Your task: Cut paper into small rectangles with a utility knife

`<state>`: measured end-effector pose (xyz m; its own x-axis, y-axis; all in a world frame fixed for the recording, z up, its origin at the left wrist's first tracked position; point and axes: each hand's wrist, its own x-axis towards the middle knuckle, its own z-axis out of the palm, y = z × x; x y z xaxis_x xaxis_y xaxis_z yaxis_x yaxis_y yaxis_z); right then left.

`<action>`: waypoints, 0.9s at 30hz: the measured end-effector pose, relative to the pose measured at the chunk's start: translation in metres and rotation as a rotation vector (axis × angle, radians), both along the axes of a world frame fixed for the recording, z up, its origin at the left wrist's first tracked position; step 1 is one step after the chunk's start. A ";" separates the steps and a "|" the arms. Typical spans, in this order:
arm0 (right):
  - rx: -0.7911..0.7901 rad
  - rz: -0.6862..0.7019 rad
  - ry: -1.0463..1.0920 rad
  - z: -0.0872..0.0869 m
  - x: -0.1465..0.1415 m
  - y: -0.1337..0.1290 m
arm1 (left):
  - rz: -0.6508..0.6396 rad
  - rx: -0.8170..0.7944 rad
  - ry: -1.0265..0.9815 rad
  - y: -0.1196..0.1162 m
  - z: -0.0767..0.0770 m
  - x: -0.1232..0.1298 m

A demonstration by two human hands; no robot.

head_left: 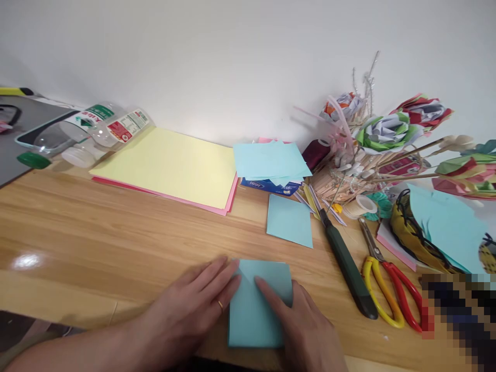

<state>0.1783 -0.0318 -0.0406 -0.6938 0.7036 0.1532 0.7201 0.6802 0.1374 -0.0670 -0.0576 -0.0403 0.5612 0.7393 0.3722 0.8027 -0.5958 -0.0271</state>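
A folded light-blue sheet of paper (258, 305) lies flat on the wooden table, close to its front edge. My left hand (194, 305), with a ring on one finger, rests palm down with its fingers stretched out. Its fingertips touch the paper's upper left edge. One outstretched digit of my right hand (306, 325) presses on top of the paper, while other fingers sit along the right edge, spread apart from it. Just behind lies a smaller light-blue paper square (290, 221).
A green-handled knife (351, 268) and red-and-yellow scissors (383, 281) lie to the right. Behind are a yellow paper stack (170, 168), loose blue sheets (271, 160) on a box, and paper flowers (387, 132). Plastic bottles (93, 129) lie at the left.
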 end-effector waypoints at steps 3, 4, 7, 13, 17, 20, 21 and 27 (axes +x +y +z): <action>0.006 0.004 -0.006 0.000 0.000 0.001 | -0.023 0.039 -0.029 0.000 -0.003 -0.001; 0.010 0.005 -0.003 0.000 0.000 0.001 | -0.030 0.047 -0.037 0.000 -0.004 -0.001; 0.021 0.009 0.016 0.000 -0.001 0.000 | -0.032 0.039 -0.038 0.000 -0.003 -0.001; 0.006 -0.064 0.014 0.002 -0.006 -0.004 | -0.033 0.033 -0.030 0.000 -0.001 -0.001; -0.032 -0.130 0.015 0.003 -0.011 -0.007 | -0.026 0.017 -0.006 -0.001 0.000 -0.001; -0.053 -0.170 0.006 0.004 -0.014 -0.009 | -0.023 0.010 0.015 -0.002 0.000 -0.001; -0.056 -0.174 0.009 0.005 -0.015 -0.009 | -0.019 0.012 0.020 -0.002 0.000 0.000; -0.083 -0.175 0.075 0.002 -0.010 -0.009 | -0.008 0.026 0.037 -0.004 -0.004 0.001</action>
<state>0.1679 -0.0409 -0.0386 -0.5486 0.8249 0.1363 0.8345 0.5503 0.0281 -0.0663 -0.0611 -0.0442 0.5810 0.7249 0.3700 0.7960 -0.6010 -0.0724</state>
